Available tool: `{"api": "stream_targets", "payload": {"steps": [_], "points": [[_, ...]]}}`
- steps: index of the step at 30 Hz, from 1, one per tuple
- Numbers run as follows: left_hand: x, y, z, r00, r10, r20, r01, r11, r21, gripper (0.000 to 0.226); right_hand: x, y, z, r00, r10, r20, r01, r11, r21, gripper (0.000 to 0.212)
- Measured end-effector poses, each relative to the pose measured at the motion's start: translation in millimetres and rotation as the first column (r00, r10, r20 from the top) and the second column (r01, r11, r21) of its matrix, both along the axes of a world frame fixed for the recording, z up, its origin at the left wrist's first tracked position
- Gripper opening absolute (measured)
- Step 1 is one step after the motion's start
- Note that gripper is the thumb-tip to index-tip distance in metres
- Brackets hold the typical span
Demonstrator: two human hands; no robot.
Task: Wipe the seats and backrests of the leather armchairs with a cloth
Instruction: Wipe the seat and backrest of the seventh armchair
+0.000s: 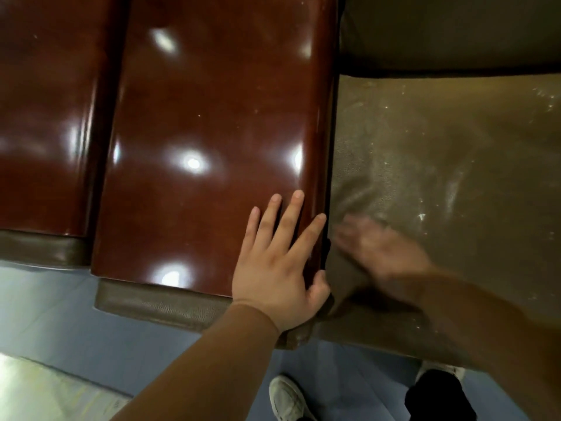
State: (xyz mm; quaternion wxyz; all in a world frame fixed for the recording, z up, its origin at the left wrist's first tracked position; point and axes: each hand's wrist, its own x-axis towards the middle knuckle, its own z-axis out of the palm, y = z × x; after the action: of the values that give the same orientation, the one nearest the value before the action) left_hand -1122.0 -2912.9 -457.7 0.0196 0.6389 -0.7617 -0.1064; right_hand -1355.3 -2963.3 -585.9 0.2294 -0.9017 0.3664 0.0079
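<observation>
Leather seat, left hand edgewise

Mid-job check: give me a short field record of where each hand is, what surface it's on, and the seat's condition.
left hand: flat, fingers spread, resting on the glossy wooden armrest
right hand: motion-blurred, over the seat near the armrest edge; grip unclear
cloth: a dark cloth seems to lie under the right hand, blurred
seat: brown leather, white specks and streaks visible
backrest: dark, at top right, untouched now
</observation>
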Motion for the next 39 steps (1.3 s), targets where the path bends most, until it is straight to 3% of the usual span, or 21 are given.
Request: {"api": "stream_targets", "payload": {"steps": [3,5,8,10,12,14,16,18,20,22,24,25,26,28,30,32,33,35,37,38,39], "points": [[0.8,-0.4,0.3,1.0,0.012,-0.003,-0.012,1.0,0.0,0.08,4.8,-66.9,6.3,0.906,-0.42,-0.042,0.418,0.906,-0.063,0.094],[0.1,-0.6,1.0,1.0,0.007,0.008,-0.007,1.0,0.01,0.08,18.4,-50.4,15.3,0.856,-0.517,-0.005,0.516,0.856,-0.025,0.082],[-0.3,0.1,0.9,1.0,0.005,0.022,-0.005,1.0,0.016,0.08,26.6,43.0,18.1,0.961,-0.238,0.137,0.243,0.97,-0.018,0.061],[-0.1,0.6,0.3,1.0,0.0,0.023,0.0,1.0,0.001,0.079,15.6,71.0,18.5,0.991,0.114,0.074,-0.114,0.993,-0.006,0.052],[0.4,1.3,-1.0,1.0,-0.001,0.018,0.001,1.0,-0.009,0.079,2.0,33.9,14.3,0.965,0.262,0.018,-0.262,0.965,0.014,0.053],[-0.2,1.9,-1.7,1.0,-0.001,0.011,0.001,1.0,-0.012,0.079,-6.4,-24.8,2.9,1.0,-0.001,-0.02,0.0,1.0,-0.021,0.058],[0.0,2.0,-1.3,1.0,0.006,0.015,-0.006,1.0,-0.02,0.079,-12.0,-76.4,0.7,0.931,-0.364,-0.034,0.36,0.928,-0.094,0.081],[0.1,1.6,-1.3,1.0,0.001,0.019,0.0,1.0,-0.023,0.079,0.1,-73.0,9.4,0.857,-0.515,-0.015,0.509,0.85,-0.134,0.086],[0.7,1.5,-1.4,1.0,-0.001,0.014,0.002,1.0,-0.026,0.079,13.1,-17.0,12.7,0.917,-0.397,0.047,0.399,0.902,-0.165,0.076],[1.2,2.0,-1.5,1.0,-0.001,0.013,0.002,0.999,-0.037,0.079,12.2,55.7,11.6,0.987,-0.127,0.096,0.135,0.988,-0.08,0.072],[1.2,3.0,-2.8,1.0,-0.005,0.011,0.005,0.999,-0.051,0.079,-6.0,79.4,19.1,0.979,0.202,0.022,-0.202,0.979,-0.011,0.069],[1.3,3.1,-4.1,1.0,-0.007,0.008,0.007,0.998,-0.06,0.079,-18.0,66.7,19.0,0.96,0.28,0.004,-0.28,0.96,-0.008,0.065],[1.4,3.4,-5.0,1.0,-0.008,0.006,0.008,0.998,-0.066,0.079,-28.3,47.1,17.4,0.966,0.257,-0.008,-0.257,0.966,-0.003,0.06],[1.2,4.6,-5.0,1.0,-0.006,-0.002,0.006,0.997,-0.073,0.078,-44.2,0.6,7.8,0.998,-0.057,0.026,0.058,0.996,-0.073,0.061],[1.5,4.1,-4.5,1.0,-0.003,0.006,0.003,0.997,-0.076,0.077,-46.0,-29.7,5.1,0.889,-0.455,0.06,0.459,0.88,-0.122,0.073],[1.6,3.8,-5.1,1.0,-0.013,0.018,0.014,0.998,-0.065,0.077,-19.8,-7.0,6.2,0.789,-0.61,0.069,0.614,0.78,-0.125,0.076],[1.9,4.3,-5.3,1.0,-0.011,0.018,0.012,0.998,-0.063,0.078,-5.0,21.2,7.6,0.822,-0.56,0.099,0.569,0.812,-0.133,0.074],[2.2,4.5,-5.0,1.0,-0.007,0.018,0.008,0.997,-0.072,0.078,8.1,84.7,3.1,0.977,-0.185,0.106,0.204,0.955,-0.217,0.063],[2.5,4.1,-5.3,1.0,-0.011,0.016,0.012,0.997,-0.079,0.079,-4.8,95.6,6.3,0.979,0.197,0.056,-0.188,0.973,-0.138,0.055],[3.0,3.4,-6.0,1.0,-0.008,0.013,0.009,0.997,-0.083,0.079,-14.1,75.2,5.5,0.959,0.278,0.047,-0.27,0.953,-0.136,0.052],[3.2,2.9,-6.4,1.0,-0.006,0.012,0.007,0.996,-0.086,0.079,-20.5,47.3,6.0,0.968,0.247,0.05,-0.238,0.961,-0.143,0.052]]}}
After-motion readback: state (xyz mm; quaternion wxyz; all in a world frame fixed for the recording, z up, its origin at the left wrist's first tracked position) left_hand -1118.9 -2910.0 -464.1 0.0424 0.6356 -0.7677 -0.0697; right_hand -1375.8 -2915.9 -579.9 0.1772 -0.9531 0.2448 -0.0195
